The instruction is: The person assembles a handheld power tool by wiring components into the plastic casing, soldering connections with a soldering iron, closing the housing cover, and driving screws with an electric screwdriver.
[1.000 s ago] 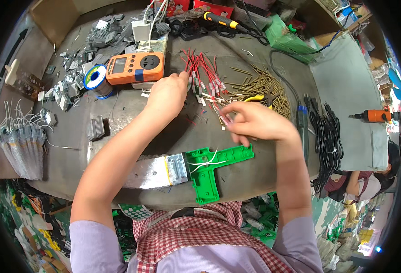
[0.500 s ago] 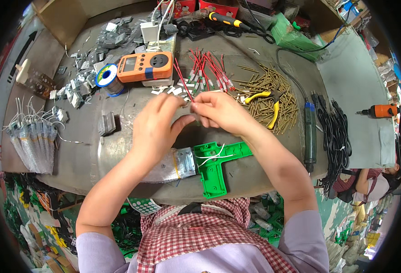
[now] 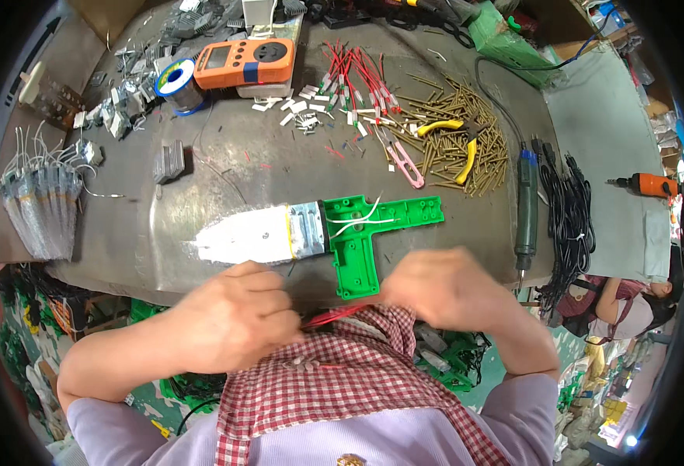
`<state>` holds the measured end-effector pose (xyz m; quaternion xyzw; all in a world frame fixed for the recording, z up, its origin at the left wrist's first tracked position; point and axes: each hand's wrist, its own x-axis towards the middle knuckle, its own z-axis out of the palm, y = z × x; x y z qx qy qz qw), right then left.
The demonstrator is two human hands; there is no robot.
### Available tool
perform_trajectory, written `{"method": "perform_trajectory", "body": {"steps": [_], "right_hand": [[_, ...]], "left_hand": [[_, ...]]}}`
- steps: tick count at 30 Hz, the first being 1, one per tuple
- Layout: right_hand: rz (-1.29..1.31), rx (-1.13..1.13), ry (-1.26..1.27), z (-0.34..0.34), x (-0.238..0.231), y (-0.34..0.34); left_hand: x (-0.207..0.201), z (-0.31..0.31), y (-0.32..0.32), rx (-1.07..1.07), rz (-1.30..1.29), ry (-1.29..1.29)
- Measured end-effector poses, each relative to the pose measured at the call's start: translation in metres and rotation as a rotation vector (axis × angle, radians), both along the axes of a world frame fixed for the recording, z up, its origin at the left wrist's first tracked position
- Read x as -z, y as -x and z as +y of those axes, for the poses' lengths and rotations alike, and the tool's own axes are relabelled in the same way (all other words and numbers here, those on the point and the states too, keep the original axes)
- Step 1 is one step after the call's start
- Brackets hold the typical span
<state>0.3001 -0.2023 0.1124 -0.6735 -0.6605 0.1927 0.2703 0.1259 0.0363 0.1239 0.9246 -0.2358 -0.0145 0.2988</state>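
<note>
Moving softly should keep the white wires [image 3: 366, 222] safe in the green case [image 3: 356, 270]. Left hand [image 3: 239, 318] and right hand [image 3: 440, 289] look curled; I can't tell what they hold.

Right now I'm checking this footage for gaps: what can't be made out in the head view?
In the head view:
Left hand: blurred; its curled fingers conceal its grip.
Right hand: blurred, so its grip is unclear.
Red strands between the hands: blurred, their ends unclear.
White adapter: cut off by the top edge.
Meter screen: readout too small.
</note>
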Motion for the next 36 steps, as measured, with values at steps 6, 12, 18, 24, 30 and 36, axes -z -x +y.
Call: {"method": "perform_trajectory", "body": {"steps": [6, 12, 18, 24, 30, 36], "right_hand": [[0.614, 0.509, -0.155, -0.008, 0.026, -0.025], [1.189, 0.617, -0.075, 0.013, 0.043, -0.032], [0.831, 0.717, -0.116, 0.019, 0.04, -0.014], [0.107, 0.508, -0.214, 0.048, 0.054, -0.013], [-0.24, 0.381, -0.116, 0.061, 0.054, -0.006], [-0.409, 0.373, 0.009, 0.071, 0.043, 0.002]], "left_hand": [[0.007, 0.023, 0.027, 0.051, 0.531, -0.054], [0.052, -0.028, -0.06, -0.547, -0.334, -0.025], [0.084, -0.023, -0.071, -0.612, -0.176, 0.482], [0.084, -0.015, -0.065, -0.623, -0.083, 0.747], [0.086, -0.013, -0.065, -0.627, -0.074, 0.792], [0.086, -0.014, -0.063, -0.615, -0.113, 0.789]]}}
